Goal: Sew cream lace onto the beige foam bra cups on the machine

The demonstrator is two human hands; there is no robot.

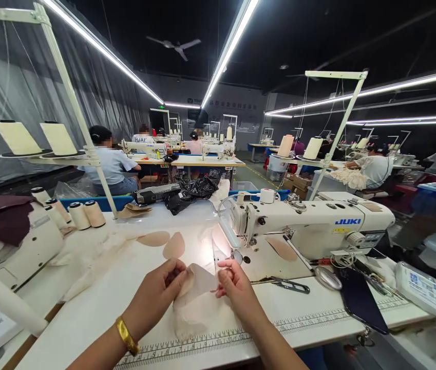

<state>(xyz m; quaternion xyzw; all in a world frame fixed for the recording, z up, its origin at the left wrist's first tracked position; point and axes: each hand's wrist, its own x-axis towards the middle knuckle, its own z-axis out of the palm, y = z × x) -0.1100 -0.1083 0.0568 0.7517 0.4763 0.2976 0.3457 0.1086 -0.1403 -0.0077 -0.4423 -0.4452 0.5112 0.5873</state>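
Note:
Between my hands hangs a thin cream fabric piece (192,313), its lower part resting on the white table. My left hand (164,285), with a gold bracelet (127,336) at the wrist, pinches its upper left edge between thumb and fingers. At the upper right edge my right hand (233,282) is closed, fingertips together on the fabric. A thin, narrow object stands up beside those fingertips; its kind is unclear. Two beige teardrop-shaped pieces, one nearer piece (174,245) and one farther piece (153,239), lie beyond my left hand. The lit needle area of the sewing machine (310,218) is just beyond my right hand.
A ruler strip (298,324) runs along the table's front edge. To the right lie a thread snipper (290,285), a phone (362,298) and a white box (420,288). Thread cones (87,215) and a second machine (25,252) stand left. Behind is a black plastic bag (194,190); other people sit farther off.

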